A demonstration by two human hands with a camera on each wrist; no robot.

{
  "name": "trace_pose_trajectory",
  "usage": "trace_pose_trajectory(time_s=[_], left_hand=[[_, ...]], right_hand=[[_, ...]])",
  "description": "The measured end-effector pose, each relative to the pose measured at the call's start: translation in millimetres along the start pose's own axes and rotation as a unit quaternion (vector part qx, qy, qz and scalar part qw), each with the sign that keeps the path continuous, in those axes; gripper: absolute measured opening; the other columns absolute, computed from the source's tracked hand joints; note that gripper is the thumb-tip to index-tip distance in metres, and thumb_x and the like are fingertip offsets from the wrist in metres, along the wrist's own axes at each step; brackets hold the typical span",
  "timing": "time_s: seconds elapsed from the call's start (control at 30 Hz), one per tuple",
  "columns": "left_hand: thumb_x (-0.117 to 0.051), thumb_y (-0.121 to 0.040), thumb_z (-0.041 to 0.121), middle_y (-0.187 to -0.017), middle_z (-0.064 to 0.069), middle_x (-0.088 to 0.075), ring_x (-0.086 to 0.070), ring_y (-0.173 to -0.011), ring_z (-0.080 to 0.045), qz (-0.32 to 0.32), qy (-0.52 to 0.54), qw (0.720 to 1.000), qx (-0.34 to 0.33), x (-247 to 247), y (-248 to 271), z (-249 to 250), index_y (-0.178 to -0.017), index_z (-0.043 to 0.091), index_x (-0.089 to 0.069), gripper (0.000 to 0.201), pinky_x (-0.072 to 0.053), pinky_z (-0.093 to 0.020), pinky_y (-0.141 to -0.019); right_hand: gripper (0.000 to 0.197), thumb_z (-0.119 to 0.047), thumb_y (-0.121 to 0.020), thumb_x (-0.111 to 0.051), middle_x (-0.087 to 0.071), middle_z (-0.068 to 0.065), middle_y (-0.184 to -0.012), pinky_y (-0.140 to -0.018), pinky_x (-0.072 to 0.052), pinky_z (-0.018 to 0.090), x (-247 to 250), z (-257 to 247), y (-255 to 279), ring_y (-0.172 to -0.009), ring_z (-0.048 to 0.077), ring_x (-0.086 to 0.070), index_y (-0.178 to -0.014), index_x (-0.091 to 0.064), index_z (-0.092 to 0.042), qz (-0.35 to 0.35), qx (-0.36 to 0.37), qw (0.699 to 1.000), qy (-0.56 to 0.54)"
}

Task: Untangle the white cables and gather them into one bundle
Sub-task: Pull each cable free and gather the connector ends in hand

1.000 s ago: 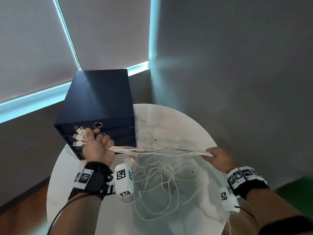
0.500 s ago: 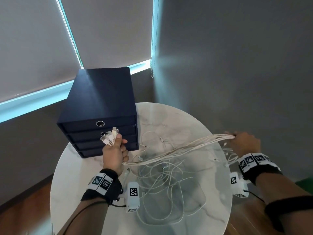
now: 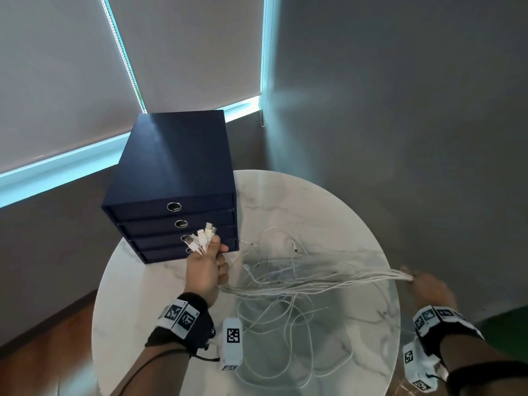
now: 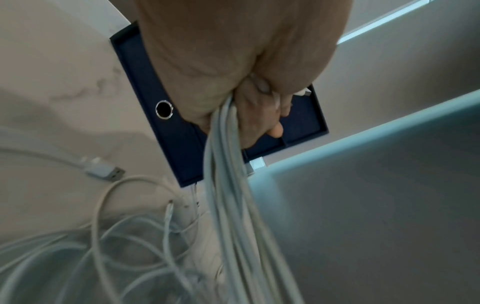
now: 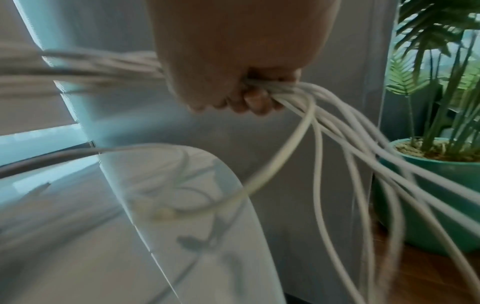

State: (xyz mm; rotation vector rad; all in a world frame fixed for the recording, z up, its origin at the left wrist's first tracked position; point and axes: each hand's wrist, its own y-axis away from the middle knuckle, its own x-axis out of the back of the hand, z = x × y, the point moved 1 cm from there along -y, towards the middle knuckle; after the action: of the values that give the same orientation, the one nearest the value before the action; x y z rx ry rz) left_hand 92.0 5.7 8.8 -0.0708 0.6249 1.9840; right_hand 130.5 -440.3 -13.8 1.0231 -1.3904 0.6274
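Note:
Several white cables (image 3: 314,281) stretch in a loose band above the round marble table (image 3: 328,201). My left hand (image 3: 207,270) grips one end of them in a fist, with the plugs (image 3: 203,238) fanning out above it; the left wrist view shows the cables (image 4: 228,185) running out of that hand (image 4: 249,98). My right hand (image 3: 428,287) holds the band beyond the table's right edge, blurred by motion. In the right wrist view the cables (image 5: 337,144) pass through the curled fingers (image 5: 254,100) and hang down. More loops (image 3: 280,338) lie tangled on the table.
A dark blue drawer box (image 3: 174,184) with ring pulls stands at the table's back left, right behind my left hand. A grey wall is close on the right. A potted plant (image 5: 441,154) in a teal pot stands on the wooden floor beside the table.
My right hand has slid outward along the cables, past the table's right edge. The left hand has shifted right and turned upright, plugs now pointing up. More of the cables has lifted off the table.

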Motion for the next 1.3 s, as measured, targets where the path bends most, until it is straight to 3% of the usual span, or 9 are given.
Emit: trace_pose_trajectory(time_s=[0.13, 0.33, 0.43, 0.67, 0.77, 0.9, 1.03, 1.17, 1.3], left_hand=[[-0.052, -0.102, 0.032, -0.051, 0.003, -0.029, -0.019, -0.039, -0.009, -0.008, -0.015, 1.000, 0.016, -2.8, 4.2, -14.4, -0.076, 0.009, -0.055, 0.035, -0.017, -0.017, -0.043], [-0.053, -0.102, 0.033, -0.051, 0.003, -0.032, -0.023, -0.038, -0.008, 0.014, -0.018, 1.000, 0.008, -1.0, 1.4, -3.4, -0.078, 0.009, -0.057, 0.034, -0.019, -0.017, -0.038], [-0.053, -0.102, 0.034, -0.051, 0.004, -0.032, -0.023, -0.037, -0.007, 0.021, -0.011, 1.000, -0.009, 0.8, -0.9, 5.5, -0.078, 0.009, -0.056, 0.034, -0.017, -0.017, -0.038], [-0.052, -0.102, 0.034, -0.051, 0.005, -0.032, -0.023, -0.039, -0.007, 0.048, 0.009, 0.998, -0.035, 15.6, -6.6, 12.7, -0.077, 0.010, -0.057, 0.035, -0.017, -0.018, -0.038], [-0.052, -0.102, 0.035, -0.049, 0.007, -0.034, -0.024, -0.038, -0.007, 0.061, 0.029, 0.997, -0.039, 20.1, -8.3, 12.6, -0.077, 0.011, -0.057, 0.035, -0.018, -0.017, -0.038], [-0.054, -0.102, 0.036, -0.049, 0.007, -0.035, -0.026, -0.038, -0.007, 0.086, 0.044, 0.994, -0.054, 28.2, -12.3, 14.3, -0.076, 0.012, -0.057, 0.035, -0.020, -0.018, -0.037], [-0.054, -0.102, 0.036, -0.047, 0.008, -0.035, -0.026, -0.037, -0.006, 0.091, 0.050, 0.993, -0.056, 27.5, -15.2, 15.8, -0.076, 0.012, -0.057, 0.036, -0.021, -0.017, -0.036], [-0.053, -0.102, 0.036, -0.047, 0.008, -0.034, -0.026, -0.037, -0.007, 0.077, 0.044, 0.995, -0.046, 15.6, -12.4, 10.8, -0.077, 0.011, -0.057, 0.036, -0.020, -0.018, -0.036], [-0.053, -0.102, 0.036, -0.049, 0.006, -0.034, -0.025, -0.038, -0.007, 0.063, 0.048, 0.996, -0.034, 5.5, -8.8, 6.5, -0.078, 0.011, -0.057, 0.035, -0.018, -0.016, -0.038]], right_hand=[[0.066, -0.065, -0.093, -0.027, -0.067, 0.024, -0.109, -0.098, -0.040, 0.050, 27.7, -9.7, -6.3, -0.108, 0.044, -0.060, -0.104, -0.064, -0.012, 0.063, 0.015, 0.994, -0.083], [0.060, -0.061, -0.096, -0.037, -0.069, 0.023, -0.089, -0.083, -0.046, 0.043, 55.4, -39.0, -6.5, -0.092, 0.044, -0.063, -0.090, -0.068, -0.010, 0.105, 0.097, 0.976, -0.164], [0.053, -0.057, -0.094, -0.047, -0.067, 0.009, -0.070, -0.068, -0.042, 0.032, 68.8, -56.4, -7.3, -0.076, 0.033, -0.061, -0.072, -0.066, -0.013, 0.068, 0.124, 0.963, -0.229], [0.030, -0.039, -0.076, -0.078, -0.073, 0.011, -0.099, -0.082, -0.049, 0.031, 4.3, -36.9, -43.2, -0.099, 0.029, -0.068, -0.096, -0.076, -0.016, -0.108, 0.173, 0.979, -0.018], [0.027, -0.043, -0.080, -0.069, -0.068, 0.004, -0.105, -0.083, -0.044, 0.025, -25.4, -9.1, -27.4, -0.104, 0.023, -0.063, -0.098, -0.069, -0.024, -0.169, 0.167, 0.965, 0.110], [0.021, -0.044, -0.071, -0.064, -0.056, -0.011, -0.082, -0.075, -0.038, 0.023, -56.0, 39.1, -18.0, -0.091, 0.017, -0.061, -0.067, -0.049, -0.030, -0.165, 0.131, 0.967, 0.146], [0.008, -0.032, -0.081, -0.060, -0.068, -0.008, -0.088, -0.080, -0.049, 0.023, -66.3, 65.5, -14.1, -0.094, 0.013, -0.066, -0.085, -0.066, -0.032, -0.190, 0.132, 0.958, 0.169], [0.009, -0.022, -0.094, -0.050, -0.067, 0.001, -0.102, -0.081, -0.045, 0.024, -61.0, 69.6, -13.8, -0.096, 0.018, -0.064, -0.088, -0.056, -0.027, -0.165, 0.096, 0.966, 0.172], [0.024, -0.035, -0.090, -0.042, -0.067, 0.005, -0.106, -0.085, -0.053, 0.036, -56.4, 83.3, -28.5, -0.096, 0.026, -0.065, -0.097, -0.062, -0.024, -0.098, 0.036, 0.986, 0.132]])
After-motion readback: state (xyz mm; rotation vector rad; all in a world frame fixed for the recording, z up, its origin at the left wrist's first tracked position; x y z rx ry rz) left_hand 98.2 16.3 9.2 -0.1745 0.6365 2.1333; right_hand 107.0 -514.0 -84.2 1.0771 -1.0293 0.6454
